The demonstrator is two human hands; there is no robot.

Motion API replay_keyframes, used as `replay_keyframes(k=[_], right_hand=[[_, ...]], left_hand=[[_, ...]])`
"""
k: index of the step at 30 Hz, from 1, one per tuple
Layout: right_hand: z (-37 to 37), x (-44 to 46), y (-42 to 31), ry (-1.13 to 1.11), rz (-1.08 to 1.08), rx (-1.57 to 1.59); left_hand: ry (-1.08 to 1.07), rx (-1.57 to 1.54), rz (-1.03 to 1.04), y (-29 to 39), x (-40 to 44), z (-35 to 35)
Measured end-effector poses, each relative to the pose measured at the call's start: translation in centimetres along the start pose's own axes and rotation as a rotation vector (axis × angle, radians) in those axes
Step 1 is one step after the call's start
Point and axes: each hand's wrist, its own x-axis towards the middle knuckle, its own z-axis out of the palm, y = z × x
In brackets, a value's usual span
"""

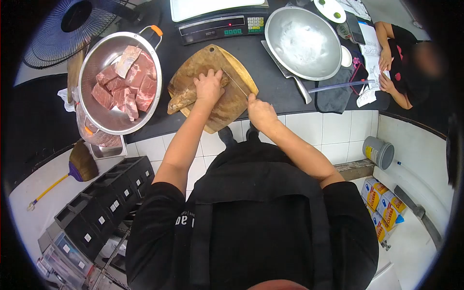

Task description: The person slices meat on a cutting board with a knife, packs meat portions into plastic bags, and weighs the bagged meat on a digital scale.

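Observation:
On a wooden cutting board lies a long brown piece of meat, its lower left end jutting past the board's edge. My left hand presses down over the piece, fingers curled and somewhat spread, covering its middle. The fist of my right hand is wrapped round the handle of a knife. Its thin blade points up and left across the board, close to the right end of the meat. Whether the edge touches the meat I cannot tell.
Left of the board, a steel colander holds several raw meat chunks. Behind stands a digital scale. To the right are a metal bowl, a second knife and a dark cloth. A person's hands rest on papers.

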Motion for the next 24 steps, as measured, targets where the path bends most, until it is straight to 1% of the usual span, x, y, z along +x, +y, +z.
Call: replay_keyframes(k=[4,6,7,9,11,18,24], right_hand=[[-1.3,0.4,0.0,-0.086,0.019,0.046],[-1.6,0.4,0.1,-0.118,0.029,0.063],[-1.5,0.4,0.4,-0.13,0.032,0.077],[-1.3,0.6,0.6,-0.151,0.036,0.091],[-1.2,1.0,0.5,-0.12,0.045,0.134],[-1.4,1.7,0.7,-0.197,0.043,0.141],[-0.6,3.4,0.5,-0.179,0.044,0.18]], left_hand=[[0.029,-0.014,0.009,-0.2,0.2,0.5],[0.07,-0.009,0.07,-0.6,0.2,1.0],[0.064,-0.01,0.068,-0.7,0.2,1.2],[0.153,-0.005,0.107,-0.8,0.1,1.4],[0.141,0.0,0.111,-0.7,0.2,1.3],[0.163,0.018,0.161,-1.1,0.5,1.4],[0.195,0.001,0.204,-1.3,0.8,1.4]])
